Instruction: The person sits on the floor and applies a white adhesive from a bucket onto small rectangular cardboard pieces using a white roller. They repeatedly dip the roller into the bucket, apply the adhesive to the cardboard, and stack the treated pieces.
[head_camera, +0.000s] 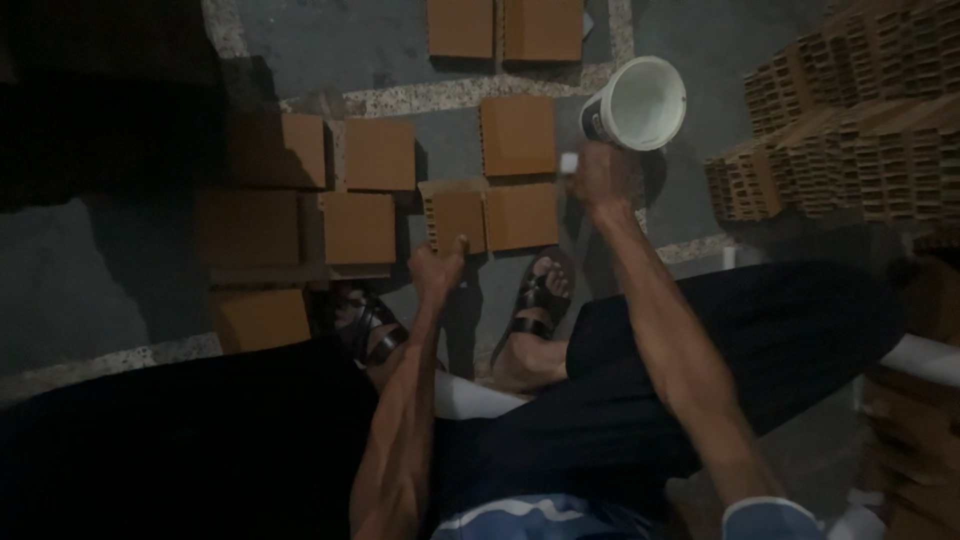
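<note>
My right hand (598, 178) is raised and closed around the handle of a white plastic bucket (640, 103), whose open mouth faces the camera. My left hand (437, 266) hangs lower with its fingers curled shut and the thumb up; nothing shows in it. It hovers just in front of an orange hollow brick (455, 216) lying on the floor. Both forearms reach out over my dark trousers and sandalled feet (535, 300).
Several orange bricks (380, 155) lie spread over the grey concrete floor (80, 290) in loose rows. A stack of hollow bricks (850, 130) rises at the right. A white seat edge (470, 398) shows between my legs. The left side is dark.
</note>
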